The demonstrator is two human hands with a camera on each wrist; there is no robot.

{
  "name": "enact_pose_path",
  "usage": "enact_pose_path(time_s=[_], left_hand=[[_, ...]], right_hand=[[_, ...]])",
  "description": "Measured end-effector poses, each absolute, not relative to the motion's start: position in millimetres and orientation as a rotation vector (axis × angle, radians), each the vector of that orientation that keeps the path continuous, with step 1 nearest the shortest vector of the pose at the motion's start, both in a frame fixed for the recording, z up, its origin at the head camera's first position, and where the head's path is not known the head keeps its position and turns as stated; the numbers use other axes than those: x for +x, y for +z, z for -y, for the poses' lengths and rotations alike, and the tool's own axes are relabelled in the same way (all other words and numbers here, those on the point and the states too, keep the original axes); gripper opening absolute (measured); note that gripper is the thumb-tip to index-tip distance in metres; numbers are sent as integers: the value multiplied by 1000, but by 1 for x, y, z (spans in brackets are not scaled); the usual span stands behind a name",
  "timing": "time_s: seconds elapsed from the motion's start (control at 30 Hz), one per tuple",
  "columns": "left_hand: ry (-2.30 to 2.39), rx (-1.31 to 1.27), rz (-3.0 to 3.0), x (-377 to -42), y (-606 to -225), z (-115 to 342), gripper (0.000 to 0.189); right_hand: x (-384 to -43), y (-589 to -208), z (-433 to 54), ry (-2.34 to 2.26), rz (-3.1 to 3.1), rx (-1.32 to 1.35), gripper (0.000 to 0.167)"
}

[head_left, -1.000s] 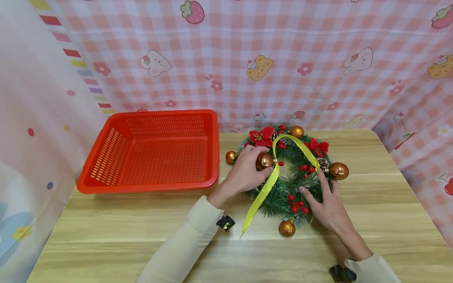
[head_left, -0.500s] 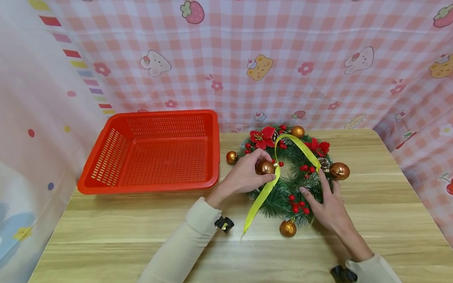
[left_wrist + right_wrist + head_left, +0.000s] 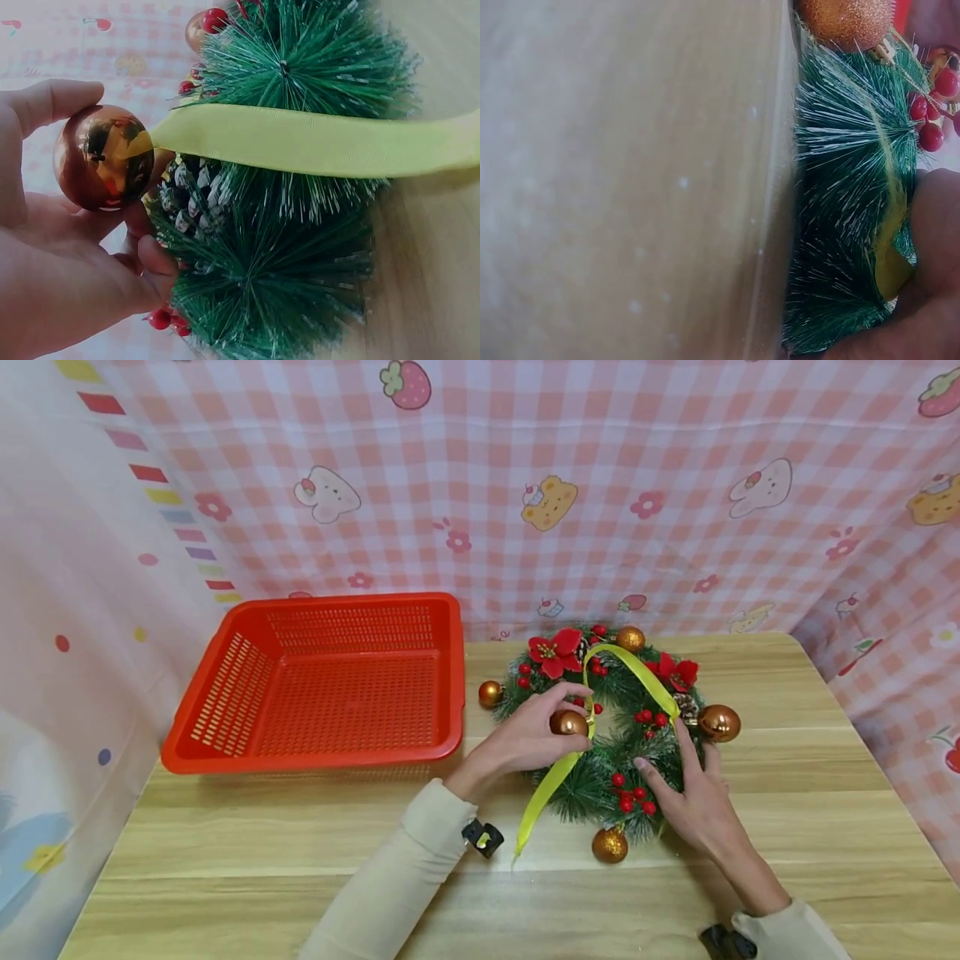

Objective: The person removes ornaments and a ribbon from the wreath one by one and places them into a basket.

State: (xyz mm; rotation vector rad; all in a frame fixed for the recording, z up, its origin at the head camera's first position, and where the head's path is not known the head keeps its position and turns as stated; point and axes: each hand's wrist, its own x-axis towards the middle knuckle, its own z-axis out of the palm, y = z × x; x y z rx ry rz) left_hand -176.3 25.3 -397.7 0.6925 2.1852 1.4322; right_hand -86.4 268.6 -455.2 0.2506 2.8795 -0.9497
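A green Christmas wreath with red flowers, berries, pine cones and copper and glittery baubles lies on the table. Over the wreath's left side, my left hand holds a shiny copper bauble between thumb and curled fingers. A yellow ribbon runs past the bauble's cap; one end hangs down to the front left, and the rest arches over the wreath's middle. My right hand grips the wreath's right side, thumb on top and fingers round the outer edge. Its index fingertip touches the ribbon's right end.
To the left stands a red plastic basket with slotted walls. A copper bauble sticks out at the wreath's right, and a glittery one at its front. Behind the wooden table hangs a pink checked cloth.
My left hand has shifted slightly right and toward the front with the bauble, and its fingers have spread a little. The right hand and the wreath have stayed in place.
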Motion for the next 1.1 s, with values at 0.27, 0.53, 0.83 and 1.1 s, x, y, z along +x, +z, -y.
enact_pose_path(time_s=[0.27, 0.53, 0.83, 1.1], left_hand=[[1485, 744, -2143, -178, -399, -29, 56], [1436, 809, -2167, -178, -397, -34, 65], [1302, 863, -2267, -176, -395, -37, 65], [1235, 878, -2349, -179, -390, -34, 55]], right_hand=[[-87, -455, -268, -949, -2891, 249, 88], [-87, -456, -268, -950, -2906, 235, 87], [-87, -456, -269, -946, -2910, 234, 87], [-86, -456, -268, -942, -2906, 229, 87]])
